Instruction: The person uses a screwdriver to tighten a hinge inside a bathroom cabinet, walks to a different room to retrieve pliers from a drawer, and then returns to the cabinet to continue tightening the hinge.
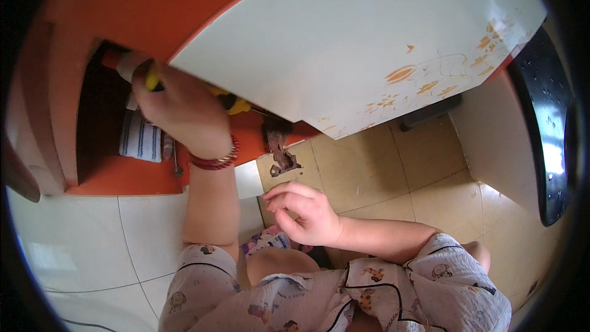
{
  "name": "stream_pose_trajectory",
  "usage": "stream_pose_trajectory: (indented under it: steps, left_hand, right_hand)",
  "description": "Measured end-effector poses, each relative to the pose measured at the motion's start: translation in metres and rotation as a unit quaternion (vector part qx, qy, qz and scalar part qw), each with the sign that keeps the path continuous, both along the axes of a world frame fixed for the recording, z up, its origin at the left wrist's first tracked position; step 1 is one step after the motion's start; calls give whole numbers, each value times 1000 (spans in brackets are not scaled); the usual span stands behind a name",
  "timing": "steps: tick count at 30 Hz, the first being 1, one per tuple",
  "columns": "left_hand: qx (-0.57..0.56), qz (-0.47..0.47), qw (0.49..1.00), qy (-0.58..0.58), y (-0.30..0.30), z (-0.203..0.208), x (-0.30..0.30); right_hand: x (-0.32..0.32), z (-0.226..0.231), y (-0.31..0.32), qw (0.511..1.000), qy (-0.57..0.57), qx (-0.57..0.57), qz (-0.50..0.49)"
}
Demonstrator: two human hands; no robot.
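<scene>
My left hand [181, 107], with red bangles [216, 158] on its wrist, reaches into an orange cabinet compartment [132, 175]. Its fingers are closed around a small yellow and black thing [153, 78], mostly hidden, so I cannot tell its kind. Just past that hand, a yellow and black handle [236, 105] with a thin metal shaft shows under the white panel's edge. A folded striped cloth [141, 136] lies in the compartment near the left wrist, beside a thin metal tool [177, 165]. My right hand [304, 209] hovers above the floor, fingers loosely bent and holding nothing.
A large white panel with orange flower prints [369, 37] overhangs the upper middle. Broken, dark damage [284, 161] marks the cabinet's bottom edge by the tan tiles [369, 178]. A black glossy countertop [547, 129] stands at the right. White tiles [80, 240] cover the left floor.
</scene>
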State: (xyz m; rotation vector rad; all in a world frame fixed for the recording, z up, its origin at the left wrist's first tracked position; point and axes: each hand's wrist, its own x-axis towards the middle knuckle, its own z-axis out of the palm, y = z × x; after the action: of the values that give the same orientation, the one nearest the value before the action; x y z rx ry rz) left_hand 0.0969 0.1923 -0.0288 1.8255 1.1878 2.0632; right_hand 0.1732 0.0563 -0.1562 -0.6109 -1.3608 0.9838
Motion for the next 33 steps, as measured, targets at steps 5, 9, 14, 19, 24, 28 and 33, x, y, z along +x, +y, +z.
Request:
stream_pose_trajectory:
  steps: [5, 9, 14, 19, 24, 28, 33]
  left_hand:
    - [-8, -291, 957, -5, -1, 11, -10]
    - [-115, -579, 801, -101, 3, 33, -15]
    - [-65, -408, 910, -47, 9, 25, -20]
    - [-15, -110, 987, -116, -10, 24, 6]
    - [-17, 47, 980, -191, -14, 23, 13]
    - [174, 111, 957, 203, -16, 31, -36]
    - [-38, -138, 969, -200, -43, 36, -32]
  right_hand:
    - [12, 1, -16, 998, -52, 23, -16]
    - [50, 4, -25, 982, -181, 0, 46]
    - [113, -12, -32, 950, -289, -110, 35]
    - [143, -15, -51, 916, -215, -327, -87]
    - [161, -26, -60, 871, -6, -441, -215]
    - [185, -24, -68, 860, -29, -452, -236]
    - [203, -36, -91, 848, -90, -448, -271]
